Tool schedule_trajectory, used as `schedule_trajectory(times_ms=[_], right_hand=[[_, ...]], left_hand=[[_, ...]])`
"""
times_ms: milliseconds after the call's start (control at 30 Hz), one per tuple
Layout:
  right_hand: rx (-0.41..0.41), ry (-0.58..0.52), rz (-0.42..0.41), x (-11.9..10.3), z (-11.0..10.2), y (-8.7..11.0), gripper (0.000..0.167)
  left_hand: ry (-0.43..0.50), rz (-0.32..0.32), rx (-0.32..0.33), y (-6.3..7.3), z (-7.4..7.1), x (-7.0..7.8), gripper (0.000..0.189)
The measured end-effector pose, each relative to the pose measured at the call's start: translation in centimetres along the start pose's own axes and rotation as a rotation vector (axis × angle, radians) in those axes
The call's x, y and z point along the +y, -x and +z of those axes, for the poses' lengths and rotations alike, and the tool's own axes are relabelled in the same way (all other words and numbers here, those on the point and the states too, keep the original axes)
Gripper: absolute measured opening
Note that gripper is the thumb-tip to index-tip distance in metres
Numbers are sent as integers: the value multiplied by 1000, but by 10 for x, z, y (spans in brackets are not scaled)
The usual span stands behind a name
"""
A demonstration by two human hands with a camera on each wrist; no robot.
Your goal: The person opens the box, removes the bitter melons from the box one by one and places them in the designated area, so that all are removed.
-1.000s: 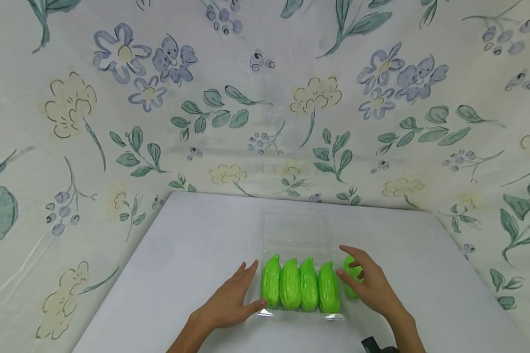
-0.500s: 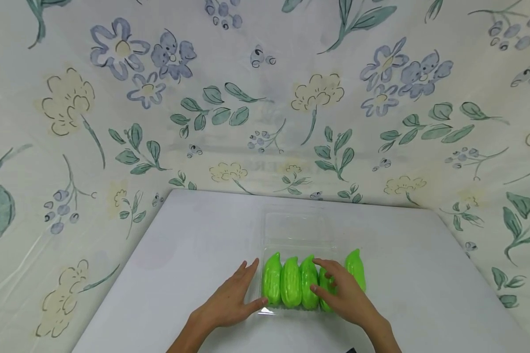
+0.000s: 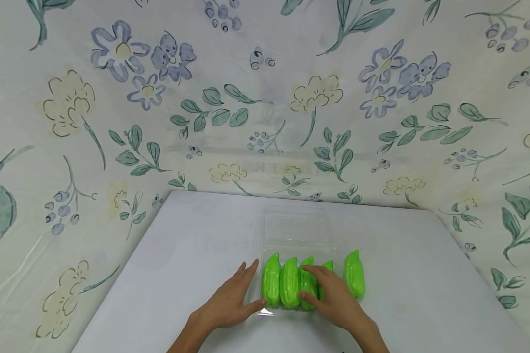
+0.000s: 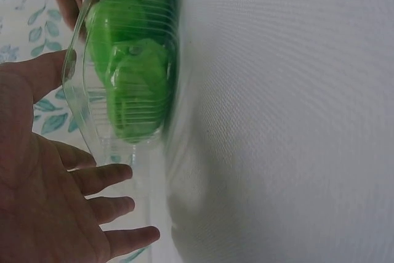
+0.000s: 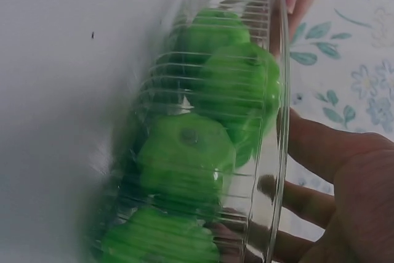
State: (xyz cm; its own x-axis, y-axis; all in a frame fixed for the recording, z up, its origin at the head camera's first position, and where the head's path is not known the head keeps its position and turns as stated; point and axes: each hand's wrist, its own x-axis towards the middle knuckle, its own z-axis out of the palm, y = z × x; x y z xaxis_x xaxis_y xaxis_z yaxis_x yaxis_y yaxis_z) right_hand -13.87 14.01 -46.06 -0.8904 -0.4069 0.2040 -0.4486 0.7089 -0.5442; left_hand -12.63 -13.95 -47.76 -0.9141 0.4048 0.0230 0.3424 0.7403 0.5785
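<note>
A clear plastic clamshell box (image 3: 265,312) sits on the table with its lid folded back. Several glossy green, ridged, gourd-like pieces (image 3: 271,282) with pointed tips lie side by side in it. At the box's left side, my left hand (image 3: 229,300) has spread, straight fingers, its thumb tip against the rim (image 4: 69,78). My right hand (image 3: 335,296) is over the right part of the box, thumb and fingers relaxed and apart about the third piece (image 3: 308,284). Its fingers reach past the wall among the pieces (image 5: 184,158); the fourth piece is mostly hidden.
One more green gourd-like piece (image 3: 355,274) lies on the white table (image 3: 203,235) just right of the box. The transparent lid (image 3: 298,228) lies flat behind the box. A floral sheet (image 3: 265,98) hangs behind the table and at its sides.
My right hand has moved left from above the loose piece, over the fourth piece, to the third one. The loose piece shows fully now. My left hand has stayed in place.
</note>
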Motion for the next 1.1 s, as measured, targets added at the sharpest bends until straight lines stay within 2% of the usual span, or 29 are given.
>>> schedule_trajectory(times_ms=[133,400,567,733,1100], right_hand=[[6,54,-9,-2,3,0,56],[32,-24,32,4,1,5,46],[101,-21,3,9,-3,7,42],[131,36,-16,15,-3,9,44],[108,235,41,9,-2,11,47]], left_hand=[[0,0,-2,1,-1,0,91],[17,3,-5,2,0,0,91],[11,4,-1,1,1,0,91],[8,3,-1,0,2,-1,92],[-2,-5,4,-1,4,-2,92]])
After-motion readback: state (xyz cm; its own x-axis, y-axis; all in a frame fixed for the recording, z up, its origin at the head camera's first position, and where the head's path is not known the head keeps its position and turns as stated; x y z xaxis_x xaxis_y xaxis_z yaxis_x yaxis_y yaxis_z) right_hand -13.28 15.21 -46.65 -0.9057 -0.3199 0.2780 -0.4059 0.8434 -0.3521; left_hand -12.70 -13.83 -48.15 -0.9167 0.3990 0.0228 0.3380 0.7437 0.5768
